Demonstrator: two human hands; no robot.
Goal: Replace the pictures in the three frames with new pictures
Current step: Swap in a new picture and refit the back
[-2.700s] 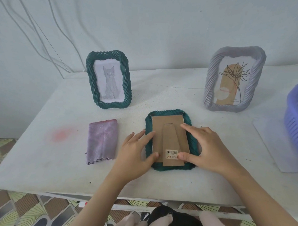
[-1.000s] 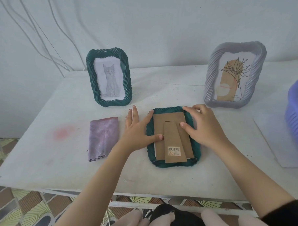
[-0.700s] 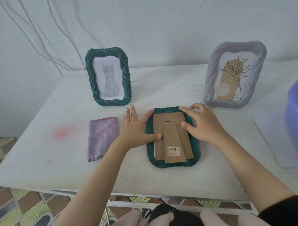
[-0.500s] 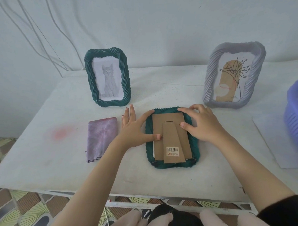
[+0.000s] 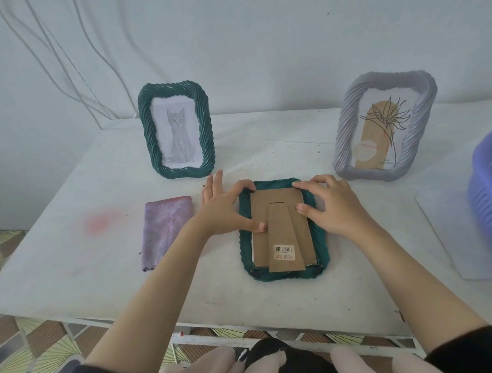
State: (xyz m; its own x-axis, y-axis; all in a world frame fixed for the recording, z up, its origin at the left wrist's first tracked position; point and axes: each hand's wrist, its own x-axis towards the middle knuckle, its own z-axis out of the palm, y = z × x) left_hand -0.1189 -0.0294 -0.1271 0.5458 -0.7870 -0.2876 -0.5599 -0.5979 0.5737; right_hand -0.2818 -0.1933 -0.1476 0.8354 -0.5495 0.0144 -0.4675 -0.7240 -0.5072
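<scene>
A dark green frame (image 5: 319,263) lies face down in the middle of the white table (image 5: 94,278). Its brown cardboard back (image 5: 282,233) with a barcode sticker faces up. My left hand (image 5: 224,210) rests on the frame's left rim, thumb pressed on the cardboard and index finger at the top left corner. My right hand (image 5: 331,209) lies on the frame's upper right part, fingers at the top rim and thumb on the cardboard. A second green frame (image 5: 177,129) with a cat drawing stands behind on the left. A grey frame (image 5: 382,127) with a plant drawing stands at the back right.
A folded purple cloth (image 5: 164,230) lies left of the flat frame. A purple plastic basket (image 5: 490,188) sits at the right edge, on a pale sheet (image 5: 448,232). White cables hang on the wall at the back left. A pink stain marks the table's left side.
Both hands slid from the frame's lower part up to its top corners. Over the last second they stay nearly in place; the left index finger has shifted to the top left corner.
</scene>
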